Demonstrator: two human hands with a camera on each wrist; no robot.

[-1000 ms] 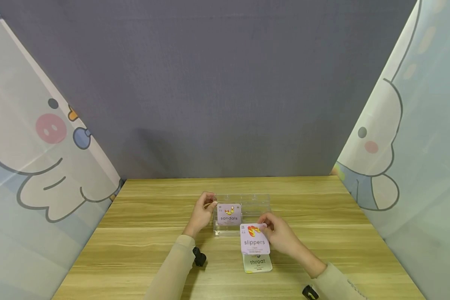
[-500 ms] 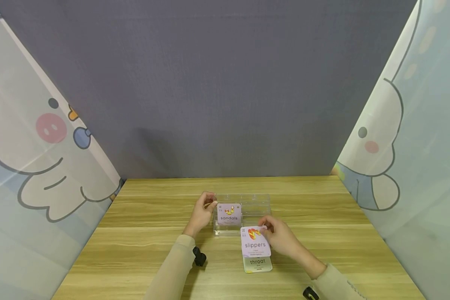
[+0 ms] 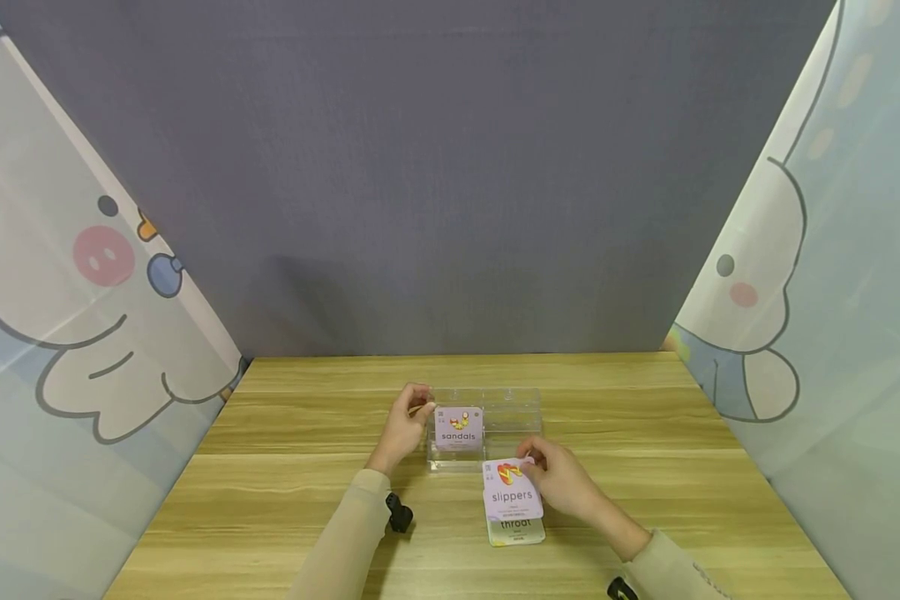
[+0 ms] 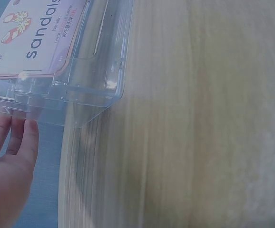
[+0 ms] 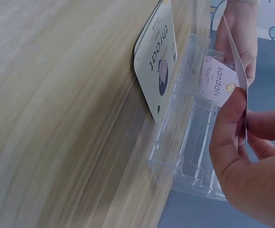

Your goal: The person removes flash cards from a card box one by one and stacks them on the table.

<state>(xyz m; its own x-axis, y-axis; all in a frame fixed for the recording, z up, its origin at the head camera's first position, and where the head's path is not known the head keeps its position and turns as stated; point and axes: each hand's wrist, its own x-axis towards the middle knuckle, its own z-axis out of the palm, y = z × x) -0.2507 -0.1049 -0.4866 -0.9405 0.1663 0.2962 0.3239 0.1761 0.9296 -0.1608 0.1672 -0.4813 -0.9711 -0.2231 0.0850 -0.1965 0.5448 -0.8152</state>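
A clear plastic holder (image 3: 512, 417) stands on the table, with the purple "sandals" card (image 3: 459, 428) in its left part. My left hand (image 3: 403, 429) grips the holder's left side; in the left wrist view the fingers (image 4: 29, 137) lie behind the clear wall. Between thumb and fingers my right hand (image 3: 562, 477) pinches the purple "slippers" card (image 3: 512, 493) by its upper right edge. That card is above the pale "throat" card (image 3: 517, 533), hiding its upper part. In the right wrist view the "throat" card (image 5: 157, 59) lies on the table, apart from the pinched card (image 5: 237, 57).
The wooden table (image 3: 307, 483) ends at a dark grey cloth backdrop (image 3: 450, 183). Cartoon-printed curtains (image 3: 67, 333) flank it on both sides. A black device (image 3: 399, 512) is at the left wrist, another (image 3: 621, 588) at the right.
My right hand has moved slightly down toward me with the "slippers" card, which covers more of the "throat" card. My left hand has stayed on the holder.
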